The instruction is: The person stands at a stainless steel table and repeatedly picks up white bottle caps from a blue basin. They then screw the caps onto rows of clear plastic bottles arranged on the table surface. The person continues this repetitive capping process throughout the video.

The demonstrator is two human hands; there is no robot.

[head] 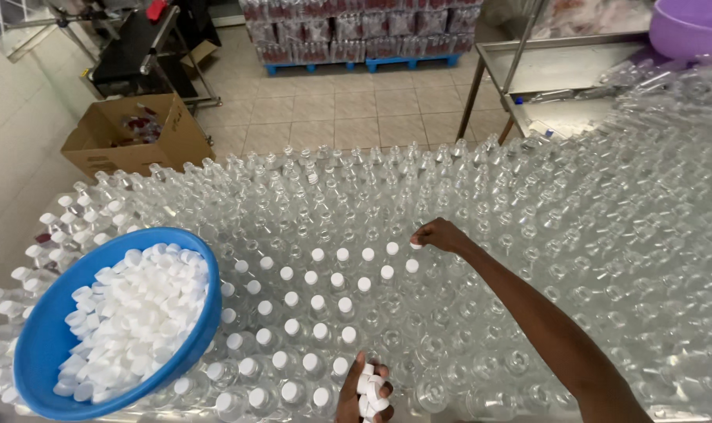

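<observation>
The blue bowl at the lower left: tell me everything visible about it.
The blue bowl is round, smooth and looks like plastic, with a thick rolled rim. It sits tilted at the lower left, resting on top of the clear bottles, some of them capped beneath its edge. It holds a heap of small white caps piled toward its right side, leaving the left inner wall bare. Neither hand touches it; the left hand, full of caps, is nearest.

Beige floor tiles (348,102) stretch past an open cardboard box (136,137) and a black machine stand (148,47) to shrink-wrapped packs on blue pallets (364,64), beside a steel table (559,66) bearing a purple basin (689,27).
</observation>
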